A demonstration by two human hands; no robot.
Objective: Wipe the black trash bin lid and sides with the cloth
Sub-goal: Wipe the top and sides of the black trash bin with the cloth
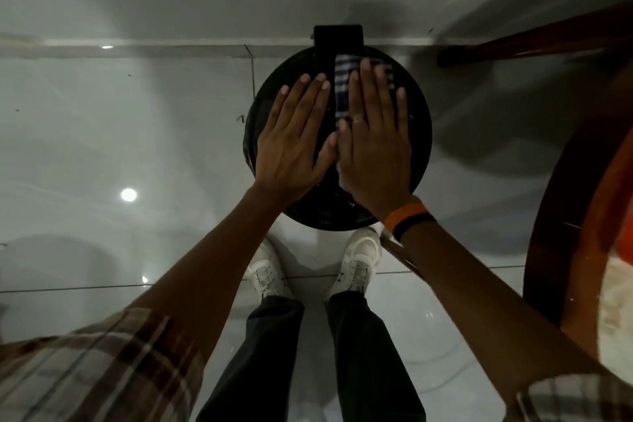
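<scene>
Glossy black round plastic trash bin lid [416, 134], seen from straight above, standing on pale shiny floor tiles [137, 134] against the wall base. Blue-and-white checked woven cloth [342, 92] lying flat on the lid's far half, pinned under the right hand [375, 144], fingers straight and close together. Left hand [293, 137] flat on bare lid just beside, fingers slightly fanned. Curved reddish-brown wooden table edge [548, 216] at right.

Both hands [294, 144] lie on the lid [419, 134], the cloth [342, 92] seemingly under the right.
</scene>
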